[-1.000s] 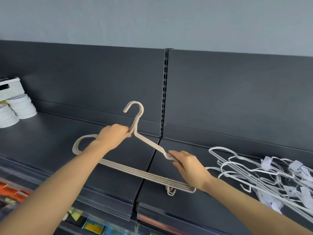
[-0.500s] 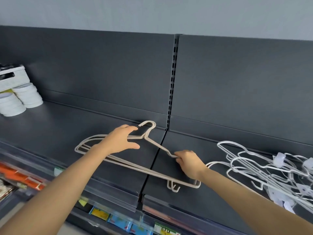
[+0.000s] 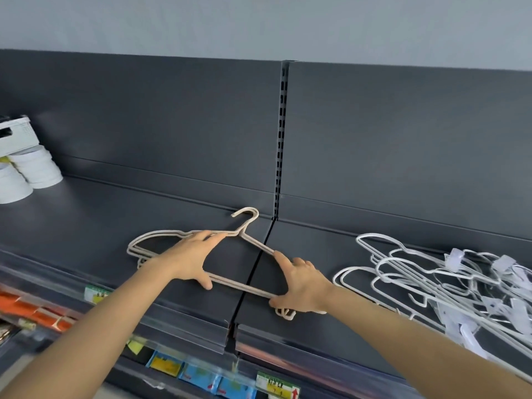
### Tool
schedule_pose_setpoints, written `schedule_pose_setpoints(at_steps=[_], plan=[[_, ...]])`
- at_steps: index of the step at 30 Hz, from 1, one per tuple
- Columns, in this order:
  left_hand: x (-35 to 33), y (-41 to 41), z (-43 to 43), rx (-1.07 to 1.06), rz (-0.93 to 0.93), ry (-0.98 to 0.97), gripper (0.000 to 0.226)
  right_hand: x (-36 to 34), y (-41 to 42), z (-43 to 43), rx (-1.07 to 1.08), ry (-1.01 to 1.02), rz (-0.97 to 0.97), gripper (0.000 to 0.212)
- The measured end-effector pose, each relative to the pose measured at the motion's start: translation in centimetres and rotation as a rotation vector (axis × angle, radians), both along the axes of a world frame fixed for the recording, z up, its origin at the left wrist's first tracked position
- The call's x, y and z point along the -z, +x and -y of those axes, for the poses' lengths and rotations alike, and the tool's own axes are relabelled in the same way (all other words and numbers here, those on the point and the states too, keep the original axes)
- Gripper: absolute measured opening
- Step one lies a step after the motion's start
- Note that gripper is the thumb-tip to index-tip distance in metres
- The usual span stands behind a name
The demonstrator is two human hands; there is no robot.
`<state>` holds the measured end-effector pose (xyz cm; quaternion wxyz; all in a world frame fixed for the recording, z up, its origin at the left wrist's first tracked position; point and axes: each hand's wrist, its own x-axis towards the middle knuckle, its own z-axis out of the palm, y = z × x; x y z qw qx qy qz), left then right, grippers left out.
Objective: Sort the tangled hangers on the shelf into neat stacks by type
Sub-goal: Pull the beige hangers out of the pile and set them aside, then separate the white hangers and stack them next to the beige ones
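**Left hand** [image 3: 191, 263]: fingers straight and spread wide. Fingertips press the upper arm of the beige hangers [image 3: 233, 283] just short of the neck, and the thumb presses the bottom bar at 6 o'clock from them. The palm is arched over the gap between the two wires, with the forearm running off to 7 o'clock.

**Right hand** [image 3: 305, 286]: index finger laid along the sloping right arm, pointing to 11 o'clock. The other fingers are bent at the knuckles beside it, and the thumb is set against the end of the bottom bar. The stack's right-hand corner is pinched between thumb and fingers and hidden under the palm. Small notch hooks show just below the thumb. The forearm runs off to 5 o'clock.

**Beige hangers**: several thin ones of one type, nested as a single stack. They lie flat on the dark shelf [image 3: 115, 220] across the seam between two shelf boards. The hooks lie at 12 o'clock, close to the foot of the slotted upright [image 3: 283, 139].

**White hangers** [image 3: 426, 272]: a tangled heap, some with clips. It lies on the same shelf at 3 o'clock from the beige stack, near the right hand but apart from it.

**White round tubs** [image 3: 37, 168]: stacked at 9 o'clock, at the far left of the shelf, with a white crate [image 3: 17, 133] on top.

**Price labels** [image 3: 164, 364]: in the front rail at 6 o'clock; print blurred.
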<state>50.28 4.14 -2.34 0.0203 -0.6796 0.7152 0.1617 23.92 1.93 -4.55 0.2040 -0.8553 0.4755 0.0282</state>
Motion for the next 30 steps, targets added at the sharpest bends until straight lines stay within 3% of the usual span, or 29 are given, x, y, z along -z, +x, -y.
schedule_pose_setpoints(at_steps=[4,9,18,23,30], plan=[[-0.9,-2.1,-0.1,0.006,-0.139,0.048,0.126,-0.9,-1.7,-0.2,0.012,0.043,0.128,0.106],[-3.3,-8.1,0.2,0.12,-0.277,-0.04,0.116,-3.8,-5.0,-0.8,0.049,-0.056,0.259,0.089],[-5.4,-19.9,1.3,0.351,-0.281,-0.138,0.103,-6.5,-15.8,-2.9,0.204,-0.335,0.284,0.052],[-5.9,-27.0,1.4,0.497,-0.3,-0.16,0.08,-6.6,-23.4,-5.1,0.297,-0.462,0.3,0.027],[-5.6,-35.1,1.0,0.599,-0.264,-0.12,0.071,-5.2,-33.5,-7.4,0.476,-0.424,0.167,0.029]])
